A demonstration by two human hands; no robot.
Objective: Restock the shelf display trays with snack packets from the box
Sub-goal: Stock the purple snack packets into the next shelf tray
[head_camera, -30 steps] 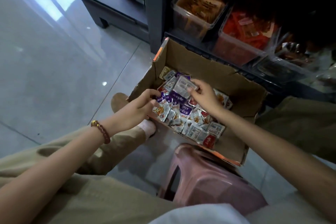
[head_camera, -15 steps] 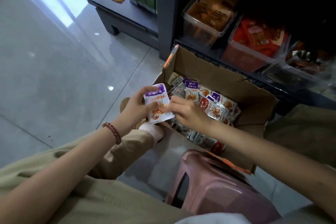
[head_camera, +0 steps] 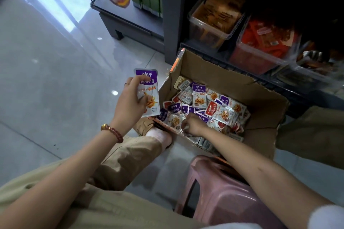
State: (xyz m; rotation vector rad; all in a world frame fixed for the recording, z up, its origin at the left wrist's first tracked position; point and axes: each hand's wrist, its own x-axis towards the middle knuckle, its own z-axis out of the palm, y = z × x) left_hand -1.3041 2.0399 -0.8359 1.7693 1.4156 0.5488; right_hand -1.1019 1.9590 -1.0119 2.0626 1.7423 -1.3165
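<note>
The box was matt brown cardboard, rough and torn at its edges. The snack packets inside were glossy plastic film, like the lifted packet. The floor tiles shone smooth. The trays were clear plastic, the stool smooth pink plastic, the trousers matt cloth.

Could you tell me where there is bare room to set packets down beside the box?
The glossy grey floor tiles left of the brown cardboard box lie bare. Crowded: the box's inside, the clear plastic trays behind it.
</note>
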